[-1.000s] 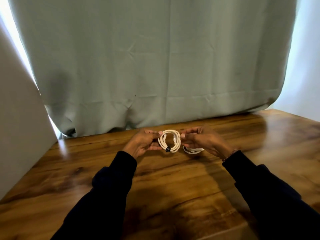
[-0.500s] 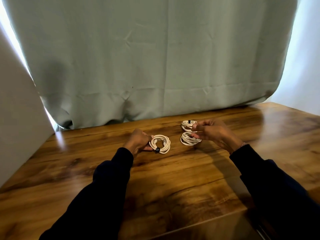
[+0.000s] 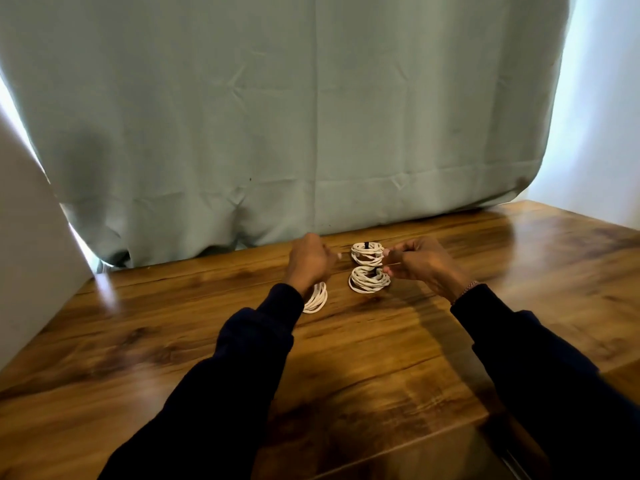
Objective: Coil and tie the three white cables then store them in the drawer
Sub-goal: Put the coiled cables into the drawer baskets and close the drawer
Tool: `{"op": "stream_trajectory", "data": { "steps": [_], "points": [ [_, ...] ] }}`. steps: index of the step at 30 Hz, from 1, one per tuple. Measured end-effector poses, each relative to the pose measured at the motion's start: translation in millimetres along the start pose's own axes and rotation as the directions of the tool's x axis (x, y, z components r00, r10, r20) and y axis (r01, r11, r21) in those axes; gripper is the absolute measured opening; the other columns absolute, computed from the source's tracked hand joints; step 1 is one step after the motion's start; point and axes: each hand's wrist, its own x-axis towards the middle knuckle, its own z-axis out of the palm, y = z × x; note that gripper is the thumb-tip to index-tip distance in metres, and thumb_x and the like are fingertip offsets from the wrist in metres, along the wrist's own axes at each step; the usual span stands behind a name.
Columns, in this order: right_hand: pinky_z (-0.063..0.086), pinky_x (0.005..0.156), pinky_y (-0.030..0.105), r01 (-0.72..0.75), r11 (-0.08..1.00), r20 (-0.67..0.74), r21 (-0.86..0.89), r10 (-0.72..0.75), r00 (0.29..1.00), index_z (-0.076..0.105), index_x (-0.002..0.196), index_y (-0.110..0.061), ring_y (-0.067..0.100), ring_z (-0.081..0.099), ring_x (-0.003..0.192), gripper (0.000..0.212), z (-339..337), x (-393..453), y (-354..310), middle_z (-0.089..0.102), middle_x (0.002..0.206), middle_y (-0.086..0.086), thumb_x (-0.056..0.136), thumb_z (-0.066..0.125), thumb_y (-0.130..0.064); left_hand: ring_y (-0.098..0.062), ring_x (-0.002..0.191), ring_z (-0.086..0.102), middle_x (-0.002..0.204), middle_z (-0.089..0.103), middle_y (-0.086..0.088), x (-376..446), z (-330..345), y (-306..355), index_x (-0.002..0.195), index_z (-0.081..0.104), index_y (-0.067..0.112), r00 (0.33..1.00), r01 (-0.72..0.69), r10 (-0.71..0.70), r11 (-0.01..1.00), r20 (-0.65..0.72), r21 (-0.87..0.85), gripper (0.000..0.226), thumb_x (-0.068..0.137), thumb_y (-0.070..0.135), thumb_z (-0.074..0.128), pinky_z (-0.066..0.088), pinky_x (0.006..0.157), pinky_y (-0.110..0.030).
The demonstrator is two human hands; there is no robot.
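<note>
Three white coils lie on the wooden table [image 3: 381, 358], centre of frame. Far coil [image 3: 367, 253], black tie visible on top. Middle coil [image 3: 369, 279] just below it, close, contact not resolvable. Third coil [image 3: 317, 297] lower left, apart from the pair, partly hidden behind the left wrist.

Right hand [image 3: 420, 263] at the right edge of the far and middle coils, fingertips curled in toward them; whether it pinches a strand I cannot tell. Left hand [image 3: 310, 259] blurred, fingers curled, above the third coil, apparently holding nothing.

Grey-green curtain [image 3: 311, 116] fills the upper frame. No drawer in view.

Risks, judged: ties on the middle and third coils not visible; if loose, loops could spring open when lifted. Gathering all three at once may drop one.
</note>
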Motion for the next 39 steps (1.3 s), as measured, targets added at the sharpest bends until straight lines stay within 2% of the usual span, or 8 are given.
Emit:
{"op": "stream_trajectory", "data": {
  "steps": [6,8,11,16,20,24,36,39],
  "points": [
    [0.06,0.068,0.046,0.026,0.966,-0.159,-0.258,-0.069,0.985,0.07,0.07,-0.002,0.02,0.065,0.063,0.041,-1,60,11,0.074,0.072,0.014,0.08,0.077,-0.041,-0.028,0.103,0.064,0.101,0.064,-0.007,21,24,36,0.113,0.067,0.005,0.935,-0.032,-0.059,0.968,0.349,0.249,0.044,0.091,0.042,0.069,0.043,0.074,-0.031],
    [0.051,0.059,0.04,0.028,0.938,-0.146,-0.347,-0.083,0.986,0.068,0.068,0.003,0.02,0.056,0.06,0.057,0,90,16,0.062,0.061,0.007,0.072,0.073,-0.054,-0.024,0.09,0.066,0.101,0.068,-0.004,27,35,37,0.113,0.066,0.013,0.901,-0.013,-0.092,0.971,0.423,0.239,0.037,0.091,0.043,0.069,0.046,0.067,-0.026],
    [0.035,0.054,0.029,-0.005,0.871,-0.144,-0.491,-0.075,0.987,0.061,0.063,0.001,0.018,0.048,0.056,0.05,9,104,8,0.054,0.062,0.007,0.085,0.073,-0.042,-0.017,0.073,0.063,0.097,0.067,-0.004,32,50,35,0.108,0.061,0.013,0.865,0.166,-0.194,0.981,0.462,0.101,0.03,0.091,0.037,0.071,0.048,0.051,-0.023],
    [0.047,0.07,0.03,-0.084,0.82,-0.078,-0.565,0.048,0.996,0.063,0.082,-0.003,0.021,0.061,0.085,0.025,19,122,6,0.063,0.087,0.009,0.085,0.077,-0.024,-0.019,0.09,0.063,0.103,0.067,-0.003,42,68,29,0.098,0.063,0.017,0.842,0.316,-0.238,0.945,0.483,-0.084,0.013,0.09,0.019,0.073,0.058,0.077,-0.032],
    [0.057,0.081,0.039,-0.175,0.907,-0.028,-0.383,0.178,0.984,0.06,0.073,-0.009,0.024,0.063,0.084,0.017,14,139,19,0.065,0.092,0.013,0.083,0.073,-0.005,-0.02,0.096,0.069,0.099,0.072,-0.006,44,67,23,0.083,0.06,0.015,0.817,0.451,-0.304,0.866,0.49,-0.215,0.017,0.088,0.011,0.075,0.06,0.086,-0.037],
    [0.053,0.046,0.025,-0.231,0.96,-0.075,-0.161,0.222,0.972,0.059,0.07,-0.005,0.016,0.061,0.05,0.022,10,134,19,0.062,0.069,0.011,0.088,0.071,-0.002,-0.024,0.083,0.07,0.084,0.069,-0.012,44,57,22,0.08,0.057,0.008,0.83,0.482,-0.288,0.802,0.478,-0.354,0.018,0.09,0.001,0.07,0.061,0.084,-0.048],
    [0.06,0.083,0.045,-0.039,0.967,-0.065,0.251,0.057,0.996,0.065,0.101,-0.001,0.022,0.068,0.073,0.019,-40,102,20,0.069,0.086,0.011,0.087,0.075,-0.008,-0.028,0.084,0.074,0.092,0.074,-0.02,29,59,26,0.093,0.068,0.002,0.923,0.368,-0.233,0.773,0.307,-0.518,0.002,0.092,0.001,0.066,0.062,0.081,-0.046],
    [0.059,0.086,0.044,-0.011,0.958,-0.094,0.287,0.04,0.995,0.066,0.098,-0.002,0.021,0.067,0.073,0.014,-58,80,13,0.068,0.084,0.01,0.088,0.073,-0.007,-0.022,0.072,0.07,0.087,0.072,-0.017,21,60,36,0.109,0.067,-0.003,0.929,0.358,-0.224,0.749,0.296,-0.557,0.015,0.095,-0.001,0.062,0.062,0.064,-0.034]
  ]
}}
